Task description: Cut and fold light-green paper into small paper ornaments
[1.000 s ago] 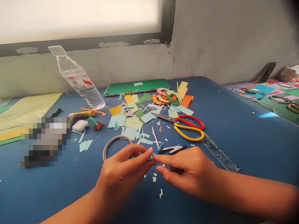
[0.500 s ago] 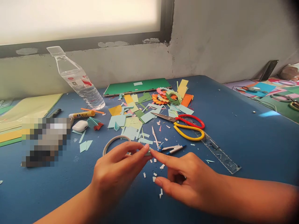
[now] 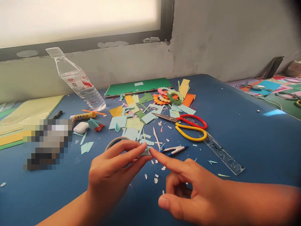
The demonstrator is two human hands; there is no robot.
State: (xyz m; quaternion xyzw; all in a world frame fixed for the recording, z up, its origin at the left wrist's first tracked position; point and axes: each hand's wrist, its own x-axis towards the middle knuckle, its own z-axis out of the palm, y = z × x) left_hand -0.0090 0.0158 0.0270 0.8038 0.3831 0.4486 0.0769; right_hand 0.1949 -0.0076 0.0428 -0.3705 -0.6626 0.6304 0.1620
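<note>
A small piece of folded pale blue paper [image 3: 146, 152] is pinched between the fingertips and thumb of my left hand [image 3: 110, 171], above the blue table. My right hand [image 3: 195, 185] reaches in from the right, its index fingertip touching the paper's right end. The thumb of that hand is spread away below, the other fingers loosely curled, with nothing gripped. Behind my left hand, a roll of tape [image 3: 115, 141] is partly hidden. Just past the right index finger lie a compass [image 3: 162, 148] and scissors [image 3: 188, 127] with red and yellow handles.
Paper scraps [image 3: 131, 131] cover the table's middle, with a clear ruler [image 3: 223, 153] under the scissors. A water bottle [image 3: 82, 84], a glue stick [image 3: 83, 116], a white case [image 3: 81, 127] and a blurred-out object [image 3: 47, 144] stand or lie left. A green board [image 3: 138, 87] lies by the wall.
My right thumb has dropped away from the index finger, widening the gap between them. My left fingers have shifted slightly, and more of the folded paper shows.
</note>
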